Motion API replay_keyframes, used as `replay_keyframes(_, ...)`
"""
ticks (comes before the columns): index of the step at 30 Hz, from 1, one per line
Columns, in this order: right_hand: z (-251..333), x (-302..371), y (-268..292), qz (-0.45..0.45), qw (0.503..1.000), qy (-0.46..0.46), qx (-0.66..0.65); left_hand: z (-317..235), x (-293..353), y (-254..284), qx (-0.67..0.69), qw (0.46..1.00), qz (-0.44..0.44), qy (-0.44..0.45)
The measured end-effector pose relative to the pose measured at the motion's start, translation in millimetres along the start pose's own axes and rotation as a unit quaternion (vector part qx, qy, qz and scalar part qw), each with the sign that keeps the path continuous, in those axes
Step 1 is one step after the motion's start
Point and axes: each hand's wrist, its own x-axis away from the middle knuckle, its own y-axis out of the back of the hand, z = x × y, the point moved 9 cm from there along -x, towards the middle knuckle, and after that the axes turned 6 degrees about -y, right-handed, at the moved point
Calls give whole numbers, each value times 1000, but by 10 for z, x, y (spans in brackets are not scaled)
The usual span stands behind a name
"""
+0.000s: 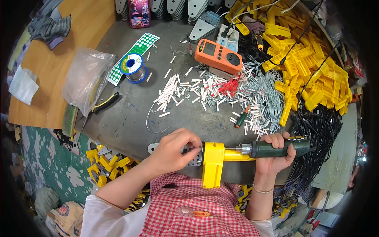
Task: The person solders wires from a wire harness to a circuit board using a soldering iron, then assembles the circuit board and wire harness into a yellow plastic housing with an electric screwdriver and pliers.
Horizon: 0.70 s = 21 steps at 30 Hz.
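My right hand [271, 163] is wrapped around a dark green electric screwdriver [302, 147], which lies level and points left. Its silver chuck and thin bit reach the right side of a yellow plastic housing [213, 168] with a yellow arm along the bit. At the housing's left side, my left hand [175, 150] is closed, thumb and forefinger pinched together; anything between the fingertips is too small to name. Beneath that hand a grey perforated metal plate [194, 161] shows in part, joined to the housing. The assembly is at the table's near edge, just beyond my checked apron.
Screws [270, 93], white sleeves [170, 90] and red pieces cover the table's middle. Around them are an orange meter [218, 55], a solder wire spool [133, 68], pliers [106, 103] and a small screwdriver [242, 117]. Yellow parts [302, 59] and black cables [316, 134] pile up right.
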Motion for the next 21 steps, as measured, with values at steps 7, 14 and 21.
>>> replay_keyframes(7,10,-18,0,-9,1000,6,13,-79,8,20,-27,998,-5,-51)
replay_keyframes(14,145,53,-10,-2,1000,15,28,-47,-255,208,-71,997,8,-6)
replay_keyframes(21,120,303,2,-19,1000,7,9,335,-882,149,-422,874,160,-182)
